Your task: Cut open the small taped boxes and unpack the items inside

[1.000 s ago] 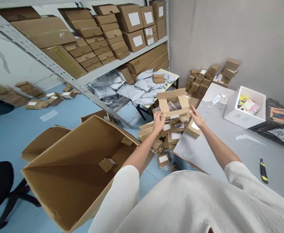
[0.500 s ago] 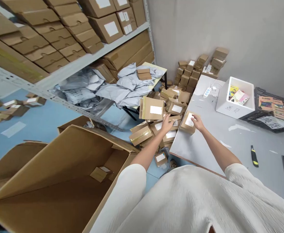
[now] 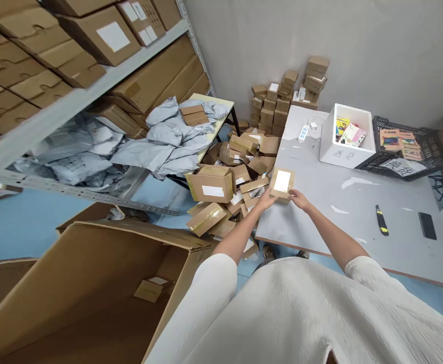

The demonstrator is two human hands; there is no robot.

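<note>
A small cardboard box (image 3: 282,182) with a white label on top is held between my two hands above the left edge of the grey table (image 3: 312,202). My left hand (image 3: 267,199) grips its near left corner, fingers closed against the side. At the near right corner, my right hand (image 3: 299,198) closes on it with thumb and fingertips. Just left of the table, a heap of cardboard parcels (image 3: 240,174) covers the floor, with a larger labelled box (image 3: 211,185) on its near left side.
A big open carton (image 3: 92,283) stands at my left with a small box (image 3: 149,290) inside. Grey mailer bags (image 3: 168,134) cover a low table. On the grey table are a white foam box (image 3: 346,136), black crate (image 3: 406,144), cutter knife (image 3: 382,220) and phone (image 3: 428,225).
My left hand has moved from over the parcel heap to the labelled box, which both hands now hold. The box has been turned and raised slightly. The view has swung right.
</note>
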